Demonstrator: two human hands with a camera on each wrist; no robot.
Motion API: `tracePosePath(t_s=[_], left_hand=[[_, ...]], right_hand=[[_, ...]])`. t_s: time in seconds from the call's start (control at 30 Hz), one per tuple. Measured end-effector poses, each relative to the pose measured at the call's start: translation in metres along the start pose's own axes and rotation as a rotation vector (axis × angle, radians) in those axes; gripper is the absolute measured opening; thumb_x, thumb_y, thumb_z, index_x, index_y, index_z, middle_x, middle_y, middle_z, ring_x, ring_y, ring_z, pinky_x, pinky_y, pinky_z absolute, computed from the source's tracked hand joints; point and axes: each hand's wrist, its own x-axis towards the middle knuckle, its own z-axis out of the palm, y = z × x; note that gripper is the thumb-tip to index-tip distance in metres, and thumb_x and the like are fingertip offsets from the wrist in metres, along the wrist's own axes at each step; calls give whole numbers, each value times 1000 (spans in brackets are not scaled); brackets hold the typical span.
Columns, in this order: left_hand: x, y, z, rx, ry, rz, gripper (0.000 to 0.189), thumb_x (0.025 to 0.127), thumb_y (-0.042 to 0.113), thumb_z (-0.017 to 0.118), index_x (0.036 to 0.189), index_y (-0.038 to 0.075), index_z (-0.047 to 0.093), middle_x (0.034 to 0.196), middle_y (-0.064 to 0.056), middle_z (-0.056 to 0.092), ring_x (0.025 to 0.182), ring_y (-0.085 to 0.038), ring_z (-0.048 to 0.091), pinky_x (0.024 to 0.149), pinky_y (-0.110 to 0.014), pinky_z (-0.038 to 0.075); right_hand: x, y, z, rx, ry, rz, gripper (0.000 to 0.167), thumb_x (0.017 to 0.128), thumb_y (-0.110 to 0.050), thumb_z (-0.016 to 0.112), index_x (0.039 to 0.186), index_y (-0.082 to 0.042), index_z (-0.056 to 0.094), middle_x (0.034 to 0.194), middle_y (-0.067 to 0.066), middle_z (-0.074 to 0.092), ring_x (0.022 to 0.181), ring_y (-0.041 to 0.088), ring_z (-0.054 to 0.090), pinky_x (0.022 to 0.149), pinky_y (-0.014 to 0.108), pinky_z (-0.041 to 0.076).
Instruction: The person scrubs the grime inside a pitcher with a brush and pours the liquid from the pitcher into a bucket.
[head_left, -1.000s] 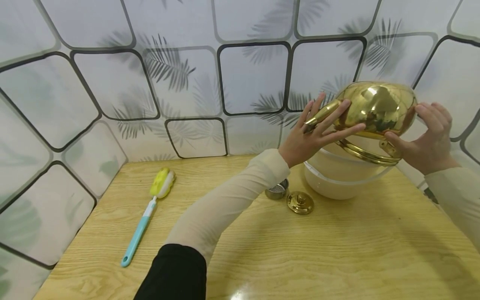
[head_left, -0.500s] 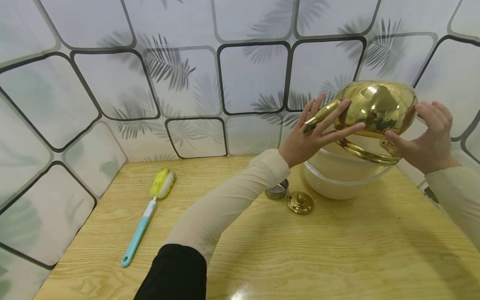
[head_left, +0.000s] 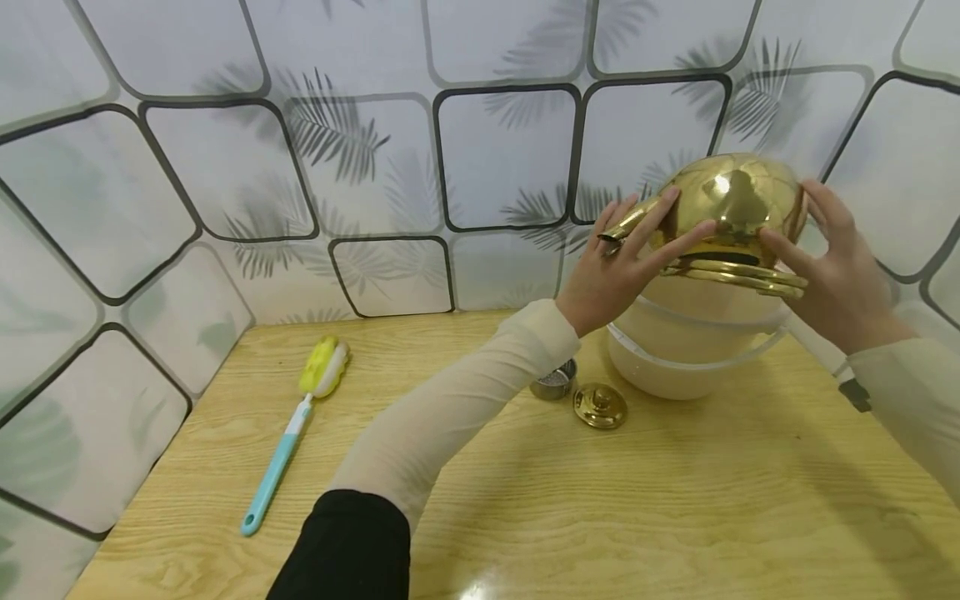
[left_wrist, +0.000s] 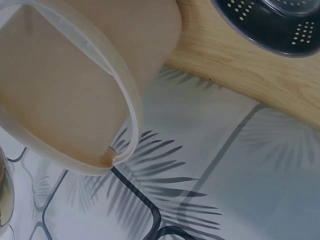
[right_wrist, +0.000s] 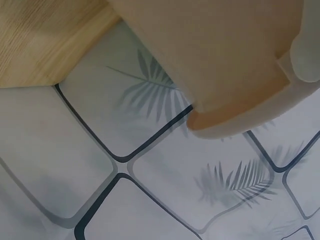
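A shiny gold teapot (head_left: 735, 192) is held bottom up over a cream plastic bucket (head_left: 675, 371), its spout pointing left and its handle hanging below. My left hand (head_left: 611, 275) holds it from the left, with the spout running between the spread fingers and the thumb against the body. On the other side, my right hand (head_left: 847, 275) grips the body between thumb and fingers. The left wrist view shows the bucket's rim (left_wrist: 132, 100) and inside; in the right wrist view the bucket's outer wall (right_wrist: 215, 55) appears. Neither hand shows in its wrist view.
In front of the bucket lie a small gold lid (head_left: 600, 406) and a round metal strainer (head_left: 555, 381), partly behind my left sleeve. A yellow and white sponge brush (head_left: 281, 458) with a blue handle lies at the left of the wooden table (head_left: 600, 517). A patterned wall covering (head_left: 510, 158) rises behind.
The teapot has shifted slightly left and turned, so its handle hangs more level. My right hand has moved left with it, its fingers higher on the body. My left hand has barely moved.
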Motion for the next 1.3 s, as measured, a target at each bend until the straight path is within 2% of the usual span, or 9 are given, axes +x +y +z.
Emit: tracePosePath(t_s=[0.17,0.3,0.43,0.6,0.77,0.9,1.13,1.23,1.3], left_hand=[[2,2,1,-90,8,-86,38,99,27,38,133,42,48,145,-9,39,109,-17,52,100,-34,39],[3,2,-1,-116,-86,-118,48,91,51,49,137,39,44,149,-9,34,113,-12,51,93,-30,40],[4,0,-4,-229,-201,-150,69,81,61,58,142,33,40,152,-10,28,115,-9,50,77,-24,42],[7,-1,-4,-480,-326,-223,79,81,50,66,147,24,32,155,-10,22,106,-10,57,71,-22,43],[7,0,-3,-707,-519,-303,88,83,40,67,151,25,13,158,-8,11,100,-16,63,77,-29,47],[8,1,-1,-820,-607,-367,94,83,35,68,152,28,4,159,-7,7,108,-20,62,84,-33,49],[11,-1,-1,-886,-607,-416,97,81,32,72,152,27,7,158,-7,10,108,-22,62,94,-40,46],[12,-7,-1,-889,-606,-418,96,80,33,72,152,24,10,158,-9,13,110,-23,60,95,-42,44],[12,-13,-2,-884,-621,-414,95,80,35,72,152,23,11,157,-9,14,110,-22,60,93,-38,46]], right_hand=[[2,2,0,-151,-26,-134,54,93,-58,32,144,-44,24,148,20,28,119,46,51,72,49,53],[8,4,-4,-108,-97,-131,61,94,-56,31,147,-26,27,148,22,30,107,48,54,97,16,42],[15,4,-8,-24,-210,-87,73,90,-62,29,148,-19,24,152,20,25,115,51,48,107,6,20],[23,3,-11,96,-352,-1,89,83,-68,37,150,-12,21,157,16,16,136,42,31,105,5,14],[29,1,-9,198,-434,104,109,65,-12,85,151,-14,18,155,16,23,139,8,24,107,9,15],[31,5,-6,206,-459,121,132,43,7,88,151,-15,15,146,26,34,126,-17,22,106,7,16],[36,6,-6,213,-533,241,130,49,2,88,150,-18,9,143,31,34,119,56,40,108,57,28],[41,3,-5,221,-555,297,125,54,-2,88,150,-24,11,144,26,36,116,49,47,93,65,35],[44,0,-3,204,-557,311,122,56,-4,88,150,-27,14,141,23,41,110,22,56,90,46,45]])
